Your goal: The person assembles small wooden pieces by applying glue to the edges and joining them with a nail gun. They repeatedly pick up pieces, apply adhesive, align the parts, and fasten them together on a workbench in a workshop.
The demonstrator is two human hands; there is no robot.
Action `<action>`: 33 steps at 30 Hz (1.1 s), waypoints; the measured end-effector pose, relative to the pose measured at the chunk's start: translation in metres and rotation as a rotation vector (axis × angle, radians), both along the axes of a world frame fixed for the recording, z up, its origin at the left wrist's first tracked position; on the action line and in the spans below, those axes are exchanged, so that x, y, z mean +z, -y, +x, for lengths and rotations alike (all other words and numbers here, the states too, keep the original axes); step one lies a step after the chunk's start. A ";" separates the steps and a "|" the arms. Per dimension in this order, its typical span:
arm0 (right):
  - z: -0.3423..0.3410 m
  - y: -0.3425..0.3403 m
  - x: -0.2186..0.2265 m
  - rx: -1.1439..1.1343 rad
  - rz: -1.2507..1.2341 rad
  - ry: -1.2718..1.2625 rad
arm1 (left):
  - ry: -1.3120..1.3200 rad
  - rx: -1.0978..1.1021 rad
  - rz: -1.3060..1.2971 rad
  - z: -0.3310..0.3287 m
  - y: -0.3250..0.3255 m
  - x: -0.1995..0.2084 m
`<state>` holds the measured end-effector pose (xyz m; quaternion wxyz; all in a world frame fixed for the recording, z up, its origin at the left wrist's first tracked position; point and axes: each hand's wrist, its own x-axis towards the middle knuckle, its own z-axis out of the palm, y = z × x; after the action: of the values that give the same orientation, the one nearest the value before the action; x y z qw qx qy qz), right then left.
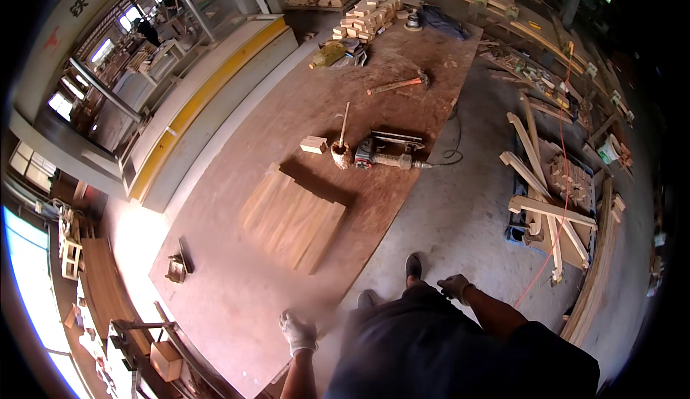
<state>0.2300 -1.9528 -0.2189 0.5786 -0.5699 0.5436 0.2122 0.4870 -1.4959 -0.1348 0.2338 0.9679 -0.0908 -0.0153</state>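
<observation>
My left hand (298, 331), in a pale glove, hangs low by the near edge of the brown work board (215, 295). Its fingers are loosely bent and a little apart, and I see nothing in them. Out to the right of my body, over the grey floor, my gloved right hand (454, 287) is curled closed with nothing visible in it. On the board ahead lies a panel of joined wooden strips (295, 219) with stepped ends. Beyond it are a small wood block (314, 145), a glue-smeared pot (342, 156) holding a stick, and a corded power tool (388, 156).
Farther along lie a hammer (397, 86), a yellowish bottle (328, 55) and stacked wood blocks (370, 17). A machine with a yellow-striped bed (208, 108) stands at the left. Crossed timbers (550, 205) fill a bin at the right, near a red cord (566, 162).
</observation>
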 end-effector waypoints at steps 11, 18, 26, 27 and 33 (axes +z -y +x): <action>0.108 0.112 0.012 0.342 -0.219 0.187 | -0.421 0.293 -0.078 0.019 0.108 0.056; 0.257 0.040 0.110 0.687 -0.428 0.344 | -0.291 0.347 -0.450 0.053 0.056 -0.097; 0.376 -0.040 0.106 0.829 -0.547 0.504 | -0.554 0.709 -1.327 0.088 0.114 -0.045; 0.388 -0.045 0.108 0.841 -0.501 0.474 | -0.601 0.778 -1.203 0.088 0.110 -0.044; 0.401 -0.063 0.037 0.870 -0.564 0.519 | -0.588 0.581 -1.294 0.088 0.101 -0.039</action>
<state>0.6314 -1.8903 -0.1817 0.3784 -0.9064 0.1349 0.1307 0.5754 -1.5967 -0.1737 0.7630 0.5793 0.2421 -0.1538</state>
